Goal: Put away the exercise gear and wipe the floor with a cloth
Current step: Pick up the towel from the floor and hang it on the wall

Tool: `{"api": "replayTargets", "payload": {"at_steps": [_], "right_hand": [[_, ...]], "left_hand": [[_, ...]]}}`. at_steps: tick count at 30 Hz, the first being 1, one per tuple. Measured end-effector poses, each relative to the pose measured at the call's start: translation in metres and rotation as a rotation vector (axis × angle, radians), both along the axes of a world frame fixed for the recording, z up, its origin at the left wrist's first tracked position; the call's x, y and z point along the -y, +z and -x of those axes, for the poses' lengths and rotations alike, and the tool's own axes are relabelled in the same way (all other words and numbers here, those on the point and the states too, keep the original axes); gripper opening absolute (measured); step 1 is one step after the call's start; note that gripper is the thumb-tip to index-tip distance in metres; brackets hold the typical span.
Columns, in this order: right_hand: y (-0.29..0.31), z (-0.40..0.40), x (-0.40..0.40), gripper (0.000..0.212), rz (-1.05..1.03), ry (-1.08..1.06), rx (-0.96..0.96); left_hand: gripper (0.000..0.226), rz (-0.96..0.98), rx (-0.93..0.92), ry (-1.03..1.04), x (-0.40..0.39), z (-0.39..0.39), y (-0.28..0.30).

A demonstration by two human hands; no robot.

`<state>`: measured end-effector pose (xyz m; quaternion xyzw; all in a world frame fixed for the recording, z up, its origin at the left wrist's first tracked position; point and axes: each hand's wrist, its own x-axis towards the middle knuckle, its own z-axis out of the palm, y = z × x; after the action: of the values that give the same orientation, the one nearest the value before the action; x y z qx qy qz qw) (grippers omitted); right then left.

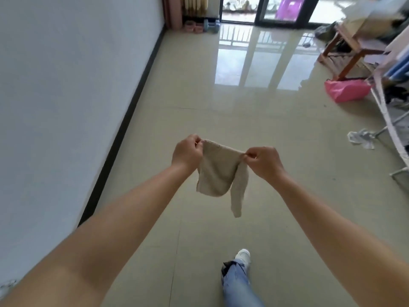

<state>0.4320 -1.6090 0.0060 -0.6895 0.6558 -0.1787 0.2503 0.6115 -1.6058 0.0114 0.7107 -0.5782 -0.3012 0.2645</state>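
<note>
The dumbbell (211, 25) by the far wall is small and soft; the pink items (194, 26) beside it cannot be identified. The wooden chair (352, 47) and metal rack (385, 111) run off the right edge. Part of the cloth (218, 171) hides behind the left hand (187, 152).

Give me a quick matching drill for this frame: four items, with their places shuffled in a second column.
Items:
1. beige cloth
2. dumbbell
3. pink bag
4. white shoe

Places:
A. on the floor at the right, by the wooden furniture
B. bottom of the view, stepping forward
C. held up between the left hand and right hand
D. far end of the room, by the wall near the glass door

Pairs: 1-C, 2-D, 3-A, 4-B
</note>
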Motion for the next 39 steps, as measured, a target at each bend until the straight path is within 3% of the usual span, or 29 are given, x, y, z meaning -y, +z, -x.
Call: {"api": "replayTargets", "payload": {"at_steps": [4,6,9,12,18,27,31,32,34,39], "right_hand": [[0.017,0.074,0.064,0.018,-0.002,-0.051,0.126],[0.022,0.105,0.095,0.017,0.002,-0.059,0.162],[0.033,0.141,0.141,0.016,-0.054,-0.063,0.279],[0.047,0.177,0.196,0.027,-0.247,-0.078,0.564],[0.054,0.230,0.347,0.032,-0.182,-0.095,0.429],[0.091,0.290,0.584,0.030,-0.131,-0.116,0.527],[0.097,0.313,0.683,0.031,-0.158,-0.084,0.734],[0.099,0.318,0.708,0.030,-0.178,-0.073,0.765],[0.100,0.328,0.763,0.029,-0.194,-0.042,0.788],[0.099,0.362,0.919,0.030,-0.225,0.032,0.855]], "left_hand": [[0.020,-0.034,-0.219,0.059,0.070,0.065,0.007],[0.028,-0.084,-0.321,0.031,0.104,0.091,0.005],[0.036,-0.127,-0.355,0.003,0.149,0.126,0.006],[0.033,-0.098,-0.312,-0.022,0.207,0.157,0.016],[0.013,0.034,-0.216,-0.124,0.363,0.211,0.040],[0.034,-0.076,-0.499,-0.079,0.603,0.275,0.049],[0.014,-0.192,-0.668,-0.178,0.690,0.303,0.053],[0.023,-0.254,-0.696,-0.211,0.711,0.308,0.048],[0.040,-0.365,-0.679,-0.268,0.756,0.320,0.034],[0.038,-0.357,-0.454,-0.195,0.894,0.370,-0.005]]}}
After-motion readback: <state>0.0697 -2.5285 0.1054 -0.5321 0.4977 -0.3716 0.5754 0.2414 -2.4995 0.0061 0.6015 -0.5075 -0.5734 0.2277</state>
